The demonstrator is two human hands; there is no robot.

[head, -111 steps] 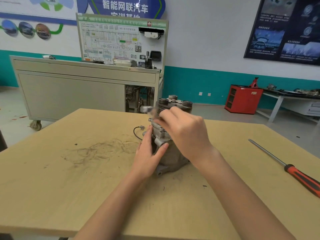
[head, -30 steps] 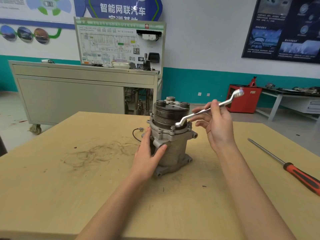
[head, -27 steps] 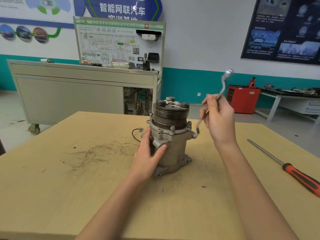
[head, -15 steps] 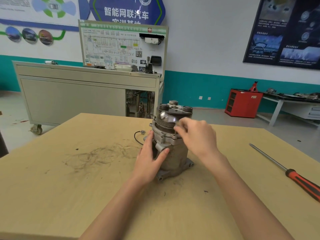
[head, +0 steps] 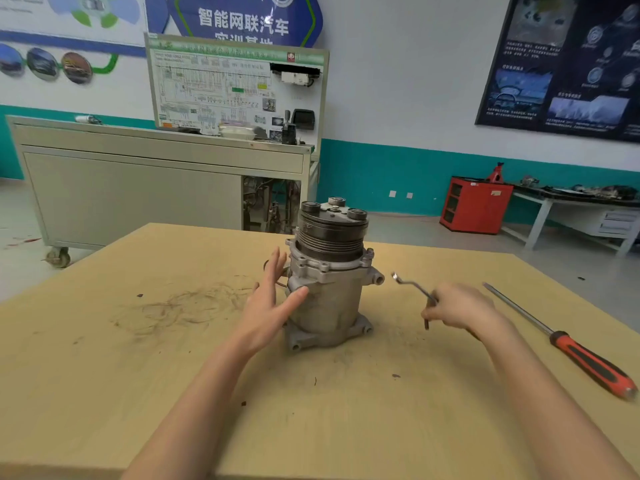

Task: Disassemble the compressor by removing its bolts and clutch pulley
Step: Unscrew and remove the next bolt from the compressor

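Note:
A grey metal compressor (head: 329, 299) stands upright in the middle of the wooden table (head: 104, 393), its dark grooved clutch pulley (head: 330, 233) on top. My left hand (head: 268, 306) is at its left side, fingers straight and spread, thumb touching the housing. My right hand (head: 460, 310) is low over the table to the right of the compressor and grips a small bent metal wrench (head: 414, 289), whose ring end points up and left, clear of the compressor.
A long screwdriver (head: 568, 344) with a red and black handle lies on the table at the right. Behind the table stand a grey wheeled cabinet (head: 138, 188) with a display board and a red box (head: 476, 204) on the floor.
My right hand has pulled away from the compressor's top, down and to the right, still holding the wrench. My left hand has loosened its hold on the housing and spread its fingers.

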